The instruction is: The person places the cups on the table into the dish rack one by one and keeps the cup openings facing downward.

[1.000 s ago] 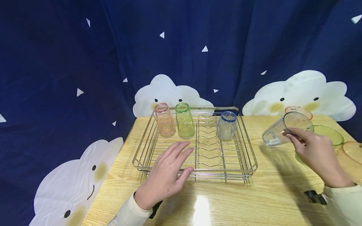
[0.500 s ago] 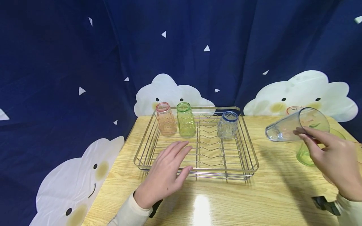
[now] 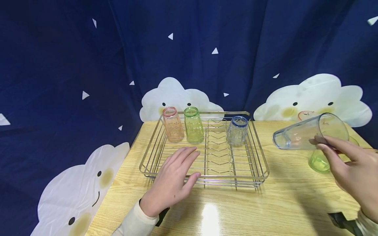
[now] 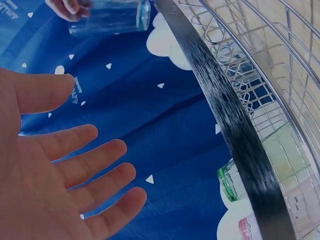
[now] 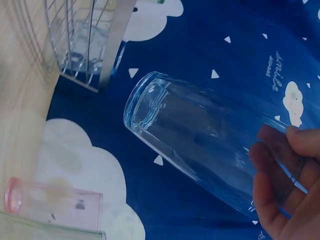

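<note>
My right hand pinches a tall clear blue tumbler near its rim. The tumbler is tilted nearly sideways above the table, its base pointing left towards the rack. In the right wrist view, fingers and thumb hold the wide end of the tumbler. My left hand, fingers spread and holding nothing, is at the front left of a wire dish rack; contact with the rim is unclear. Upside down in the rack stand a pink glass, a green glass and a short blue-rimmed glass.
On the right of the wooden table a green tumbler stands partly behind my right hand. Farther back shows the rim of a red-edged tumbler, mostly covered by the blue one. A dark blue cloud-patterned curtain hangs behind the table.
My right hand has shifted to the right and slightly towards me, and the blue tumbler has tipped closer to horizontal. My left hand and the glasses in the rack stay put.
</note>
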